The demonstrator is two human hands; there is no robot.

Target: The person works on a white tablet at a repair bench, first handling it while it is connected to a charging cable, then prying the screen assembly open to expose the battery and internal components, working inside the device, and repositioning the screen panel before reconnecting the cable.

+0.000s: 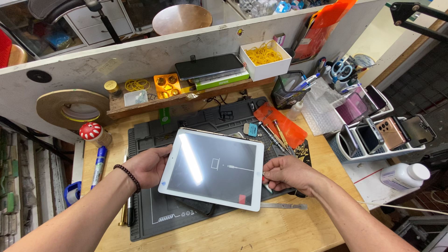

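Note:
A white tablet (212, 169) with a lit grey screen is held over a dark grey work mat (154, 217) on a wooden bench. My left hand (147, 164), with a bead bracelet at the wrist, grips the tablet's left edge. At the tablet's right edge my right hand (287, 172) has its fingers closed around a small thin tool with a red tip, pressed against the frame. A dark flat part lies under the tablet's near edge.
Screwdrivers and an orange plastic sheet (282, 123) lie at the mat's back right. A metal spudger (282, 206) rests by my right wrist. A white rack of phones (382, 133), a white bottle (403, 175), a mesh pen cup (288, 88) and a shelf with a box of rubber bands (265, 58) surround the mat.

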